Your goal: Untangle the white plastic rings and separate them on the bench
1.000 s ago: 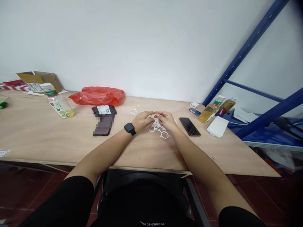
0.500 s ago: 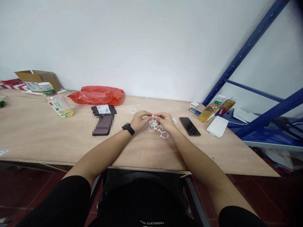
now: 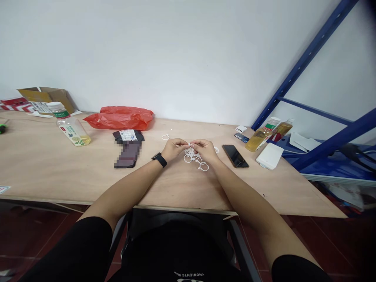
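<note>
Over the middle of the wooden table, my left hand (image 3: pixel 175 148) and my right hand (image 3: pixel 205 149) meet at their fingertips. Both are closed in a pinch on a small white plastic ring (image 3: pixel 189 144), most of which the fingers hide. Just below lies a tangled heap of white plastic rings (image 3: pixel 192 155), thin loops with small knobs, partly covered by my right hand. One more loop (image 3: pixel 203 170) rests at the near side of the heap. A single loose ring (image 3: pixel 165 139) lies apart, beyond my left hand.
To the left are a dark packet (image 3: pixel 129 150), a red plastic bag (image 3: pixel 120 118), a tilted drink bottle (image 3: pixel 72 127) and a cardboard box (image 3: pixel 47 98). On the right lie a phone (image 3: pixel 235 156), a white case (image 3: pixel 269 156) and another bottle (image 3: pixel 261 137), beside a blue metal rack (image 3: pixel 305 64).
My hands stay together in nearly the same place, with only slight finger movement at the white plastic ring. The heap and other things have not visibly moved.
</note>
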Tool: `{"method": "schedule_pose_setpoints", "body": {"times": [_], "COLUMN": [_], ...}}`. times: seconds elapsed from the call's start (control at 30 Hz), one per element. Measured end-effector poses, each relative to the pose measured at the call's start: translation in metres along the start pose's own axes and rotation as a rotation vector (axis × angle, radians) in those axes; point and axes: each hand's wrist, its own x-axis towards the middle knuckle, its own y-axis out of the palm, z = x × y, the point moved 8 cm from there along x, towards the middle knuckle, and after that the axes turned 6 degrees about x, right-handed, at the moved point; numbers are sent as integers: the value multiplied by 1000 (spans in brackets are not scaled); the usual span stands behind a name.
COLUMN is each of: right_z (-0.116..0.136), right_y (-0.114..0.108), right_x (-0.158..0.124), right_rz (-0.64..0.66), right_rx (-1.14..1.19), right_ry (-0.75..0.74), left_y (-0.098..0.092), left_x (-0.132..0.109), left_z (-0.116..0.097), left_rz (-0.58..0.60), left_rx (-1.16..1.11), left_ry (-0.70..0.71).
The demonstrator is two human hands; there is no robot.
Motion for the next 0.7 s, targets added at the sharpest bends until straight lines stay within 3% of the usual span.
{"method": "schedule_pose_setpoints", "body": {"times": [0.33,0.6,0.7], "right_z": [4,-2,8], "right_y": [4,9,14], "right_x": [5,4,1], "right_rz": [56,114,158], "right_rx": [-80,-130,-249], "right_ry": [-16,-42,-133], "left_y": [-2,1,-1], "left_x": [6,8,12], "left_z": [-1,21,29], "left_rz": [-5,59,91], "left_rx": [108,15,63], "left_ry": [73,-34,-65]}}
